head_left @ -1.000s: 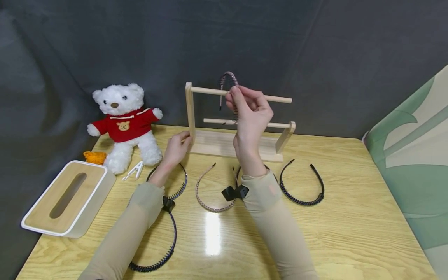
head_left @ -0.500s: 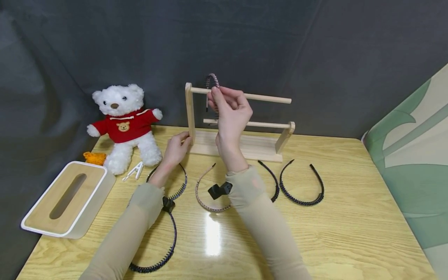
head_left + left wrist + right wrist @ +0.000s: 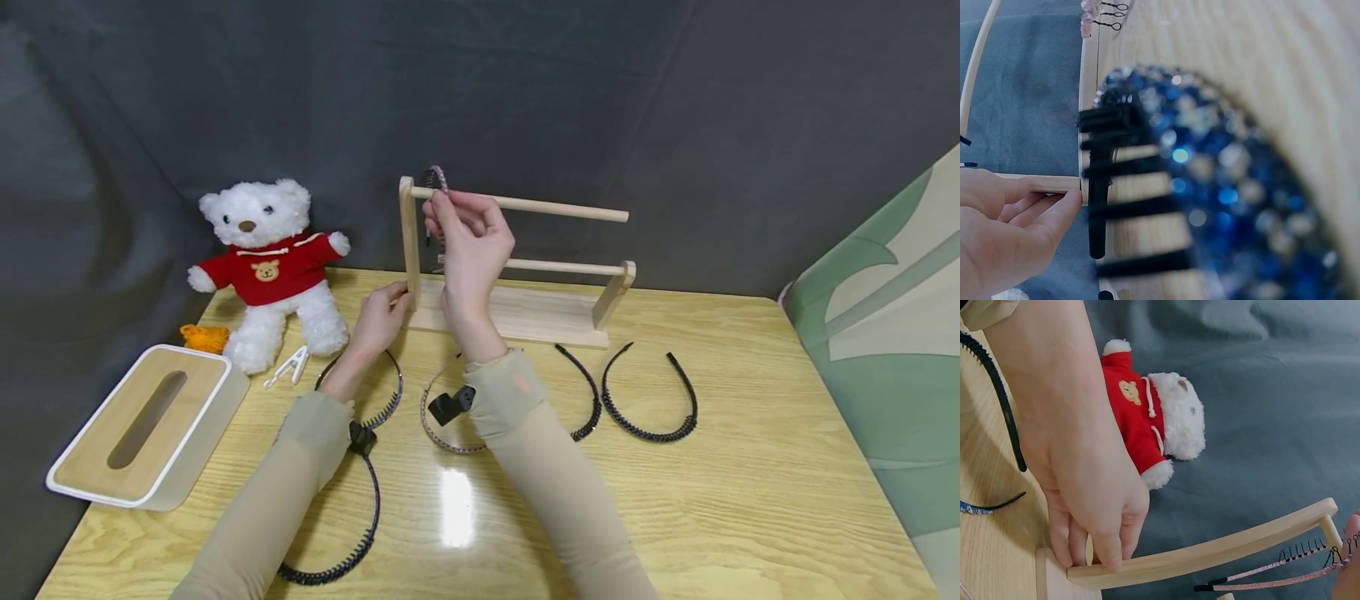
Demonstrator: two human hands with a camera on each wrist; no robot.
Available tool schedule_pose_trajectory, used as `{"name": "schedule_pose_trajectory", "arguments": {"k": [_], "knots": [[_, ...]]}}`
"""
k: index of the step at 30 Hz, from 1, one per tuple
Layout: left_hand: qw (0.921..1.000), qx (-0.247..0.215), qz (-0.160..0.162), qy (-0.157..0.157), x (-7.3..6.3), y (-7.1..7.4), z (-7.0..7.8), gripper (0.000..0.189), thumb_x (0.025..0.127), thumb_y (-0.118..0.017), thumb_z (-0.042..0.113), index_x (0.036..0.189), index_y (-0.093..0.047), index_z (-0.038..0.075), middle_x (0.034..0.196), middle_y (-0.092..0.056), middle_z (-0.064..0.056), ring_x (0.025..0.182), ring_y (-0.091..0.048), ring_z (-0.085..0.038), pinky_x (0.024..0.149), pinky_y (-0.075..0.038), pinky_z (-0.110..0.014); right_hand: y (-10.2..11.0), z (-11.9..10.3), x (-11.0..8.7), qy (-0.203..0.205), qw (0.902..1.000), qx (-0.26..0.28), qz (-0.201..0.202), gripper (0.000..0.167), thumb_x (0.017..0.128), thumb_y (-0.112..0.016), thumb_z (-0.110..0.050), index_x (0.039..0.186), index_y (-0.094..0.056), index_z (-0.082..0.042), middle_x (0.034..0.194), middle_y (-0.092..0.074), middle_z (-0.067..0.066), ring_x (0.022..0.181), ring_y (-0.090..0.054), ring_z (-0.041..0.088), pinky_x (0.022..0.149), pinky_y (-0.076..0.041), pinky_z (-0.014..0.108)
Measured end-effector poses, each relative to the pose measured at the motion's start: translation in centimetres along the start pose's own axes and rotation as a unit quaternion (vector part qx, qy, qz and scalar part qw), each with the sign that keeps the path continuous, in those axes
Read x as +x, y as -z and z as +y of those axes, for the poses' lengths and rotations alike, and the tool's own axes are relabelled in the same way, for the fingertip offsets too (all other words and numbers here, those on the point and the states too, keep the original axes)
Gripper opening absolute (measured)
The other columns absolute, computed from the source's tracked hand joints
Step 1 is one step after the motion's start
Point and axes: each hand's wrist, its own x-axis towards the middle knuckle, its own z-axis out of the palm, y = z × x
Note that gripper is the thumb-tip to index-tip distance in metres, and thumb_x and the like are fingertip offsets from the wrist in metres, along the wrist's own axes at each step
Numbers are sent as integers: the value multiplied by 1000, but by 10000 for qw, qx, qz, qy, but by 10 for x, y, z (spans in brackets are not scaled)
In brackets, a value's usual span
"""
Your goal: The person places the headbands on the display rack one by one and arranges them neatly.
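Head view: the pink band (image 3: 438, 177) arches over the upper bar (image 3: 555, 208) of the rack (image 3: 540, 317), near its left post (image 3: 408, 242), apparently so that the bar can bear it. The right hand (image 3: 477, 250) pinches one side between thumb and fingers. The left hand (image 3: 381, 315), at the post's foot, presumably steadies the rack.

Left wrist view: thumb and fingers pinch the post; a blurred blue band (image 3: 1229, 175) lies before the rack.

Right wrist view: the pink band's ends hang below the bar; the right hand's fingers are mostly cut off.

Right grip (image 3: 477, 250) raised, pinching, left grip (image 3: 379, 318) lower, both forearms (image 3: 562, 492) stretched forward
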Motion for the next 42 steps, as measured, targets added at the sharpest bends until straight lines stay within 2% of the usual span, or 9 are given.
{"name": "schedule_pose_trajectory", "arguments": {"k": [8,14,18,24,29,38,42], "knots": [[9999,128,-3,-38,0,-2,-3,30,113,-52,9,136,-69,-4,118,-74,-22,98,-65,-31,87,-50,-43,2,12,-2,-11,9998,-202,-63,15,93,-77,12,94,-68,0,82,-74,8,72,-76,16,66,-61,28],[9999,103,-41,74,-1,-1,-1,32,114,-52,10,139,-68,-1,123,-73,-21,104,-67,-31,89,-51,-44,3,19,-3,-62,9993,-323,-167,16,92,-78,13,94,-68,0,84,-75,11,72,-76,15,67,-61,30],[9999,133,-28,37,-1,-1,-1,32,114,-53,10,139,-68,-2,124,-73,-22,108,-68,-34,92,-52,-46,1,23,-4,-111,9992,-345,-185,18,91,-78,15,93,-67,1,83,-75,9,72,-75,15,68,-61,30],[9999,120,-62,28,-1,-1,-3,33,114,-51,10,140,-66,-3,126,-72,-23,111,-69,-35,94,-52,-46,2,23,-7,-238,9984,-456,-217,22,90,-79,14,93,-64,-2,81,-73,6,75,-75,15,72,-62,30],[10000,72,-24,11,-2,-1,-1,32,114,-52,9,139,-66,-4,122,-73,-24,107,-70,-36,92,-53,-45,2,23,-8,-351,9975,-570,-240,24,90,-80,11,95,-63,-4,82,-72,5,77,-76,15,76,-63,33],[10000,70,-17,-43,0,0,-1,32,114,-52,9,139,-67,-3,119,-74,-23,107,-69,-34,95,-52,-46,3,23,-9,-256,9970,-675,-276,22,92,-82,7,96,-63,-5,84,-74,5,76,-75,13,73,-61,28],[9999,125,-2,-73,0,0,-1,32,113,-52,8,139,-67,-4,124,-73,-24,112,-69,-37,98,-52,-48,4,23,-10,-220,9965,-741,-309,21,93,-82,4,96,-63,-6,86,-75,5,78,-75,13,75,-61,29]]}}
